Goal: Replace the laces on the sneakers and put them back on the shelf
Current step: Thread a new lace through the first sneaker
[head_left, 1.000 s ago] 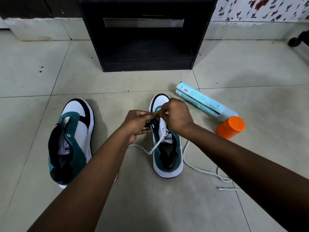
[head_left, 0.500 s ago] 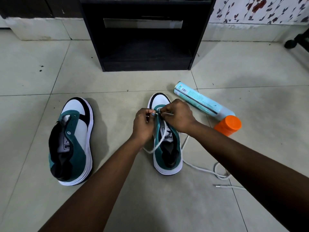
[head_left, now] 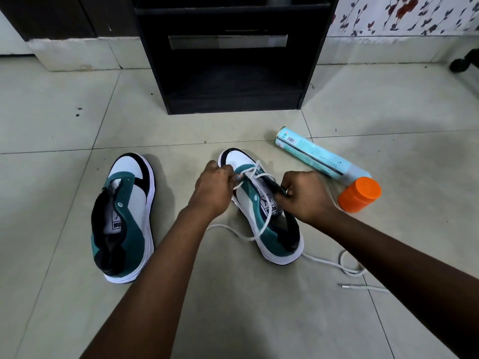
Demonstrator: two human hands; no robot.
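Right, both hands were down on the teal, white & black sneaker nearer the spray can (head_left: pixel 261 203), which sat on the pale tiled floor (head_left: pixel 51 120) w/ its toe toward the black wooden shelf unit (head_left: pixel 228 60). My left hand (head_left: pixel 213 193) had its fingers curled, pinching the white flat shoelace (head_left: pixel 255 174) at the front eyelets on the shoe's left side. My right hand (head_left: pixel 303 198) was curled too, gripping the shoe's right edge by the collar; couldn't tell if it also had lace in it. Lace crossed over the front eyelets, ran back over the tongue, then trailed onto the floor behind the heel, looping off to the right w/ its tip lying loose. The matching unlaced teal, white & black sneaker (head_left: pixel 124 216) sat well apart to the left, same heading. A light-blue spray can w/ orange cap (head_left: pixel 326 164) lay on its side just right of the laced shoe.
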